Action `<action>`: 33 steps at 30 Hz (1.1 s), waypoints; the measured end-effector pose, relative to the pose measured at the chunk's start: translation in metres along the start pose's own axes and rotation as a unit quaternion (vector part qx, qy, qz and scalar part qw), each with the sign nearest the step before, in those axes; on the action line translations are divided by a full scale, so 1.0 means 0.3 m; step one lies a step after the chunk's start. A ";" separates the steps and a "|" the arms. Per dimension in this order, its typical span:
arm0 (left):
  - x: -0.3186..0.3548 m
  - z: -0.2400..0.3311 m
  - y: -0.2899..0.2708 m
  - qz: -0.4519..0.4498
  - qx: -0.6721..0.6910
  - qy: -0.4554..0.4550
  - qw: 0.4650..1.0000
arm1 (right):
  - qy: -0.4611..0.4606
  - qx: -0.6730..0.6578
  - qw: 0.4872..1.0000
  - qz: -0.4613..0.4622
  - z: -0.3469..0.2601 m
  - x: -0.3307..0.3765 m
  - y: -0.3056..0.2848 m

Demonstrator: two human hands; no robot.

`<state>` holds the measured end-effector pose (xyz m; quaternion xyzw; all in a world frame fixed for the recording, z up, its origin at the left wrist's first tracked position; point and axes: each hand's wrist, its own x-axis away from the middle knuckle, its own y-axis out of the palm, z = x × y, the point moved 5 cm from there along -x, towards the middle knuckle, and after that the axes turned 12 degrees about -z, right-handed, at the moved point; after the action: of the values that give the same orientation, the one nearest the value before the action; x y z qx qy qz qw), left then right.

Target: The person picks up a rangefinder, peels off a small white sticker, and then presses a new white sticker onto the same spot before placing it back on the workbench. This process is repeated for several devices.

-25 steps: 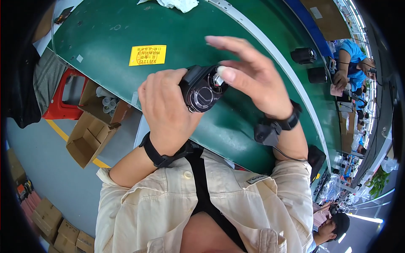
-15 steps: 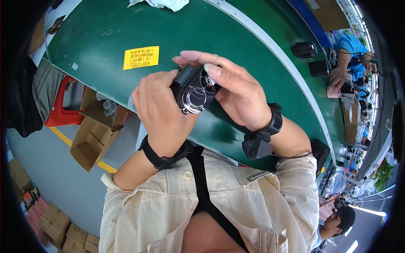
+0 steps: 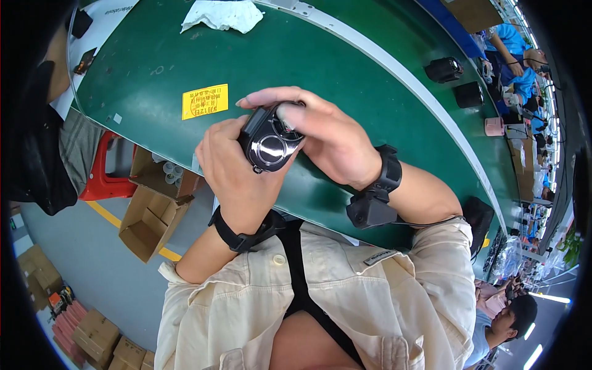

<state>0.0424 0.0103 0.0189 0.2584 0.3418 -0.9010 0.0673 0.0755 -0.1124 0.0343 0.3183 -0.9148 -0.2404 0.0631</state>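
A small glossy black device (image 3: pixel 270 148) with a round chrome-ringed face and a small loop at its lower end is held above the green bench. My left hand (image 3: pixel 229 157) wraps its fingers around the near left side of it. On the other side, my right hand (image 3: pixel 336 139) has its fingers curved behind the upper edge. The right thumb, blurred, presses on a small round recess at the upper right of the device. What lies under the thumb is hidden.
The green bench (image 3: pixel 345 61) carries a yellow printed slip (image 3: pixel 205 102), a crumpled white cloth (image 3: pixel 223 15) and two black devices (image 3: pixel 444 70) at the right. Below the left edge are an open cardboard box (image 3: pixel 151 222) and a red stool (image 3: pixel 108 172). Other people work at the right.
The right thumb has shifted across the upper part of the device and blurs. Both hands keep hold of it. The view has tilted slightly, bringing more of the white cloth in.
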 end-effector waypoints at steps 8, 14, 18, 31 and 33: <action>0.000 -0.014 -0.006 -0.004 0.021 -0.007 1.000 | 0.010 0.144 0.989 0.034 -0.021 0.003 0.023; -0.003 -0.021 0.007 -0.023 0.059 -0.035 0.997 | -0.002 -0.062 0.997 0.037 0.001 -0.001 -0.013; 0.000 -0.035 0.008 -0.020 0.054 -0.033 0.998 | -0.015 -0.006 0.999 0.031 -0.007 -0.012 -0.006; 0.025 -0.028 -0.005 -0.041 0.082 -0.123 0.988 | -0.165 0.195 0.964 0.076 0.049 -0.021 -0.010; 0.034 -0.061 -0.015 -0.014 0.117 -0.071 0.990 | -0.173 0.158 0.972 0.021 0.051 -0.042 0.033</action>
<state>0.0399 0.0262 0.0045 0.1947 0.2319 -0.9519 0.0478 0.0761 -0.0918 0.0261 0.2584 -0.9447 -0.1431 -0.1423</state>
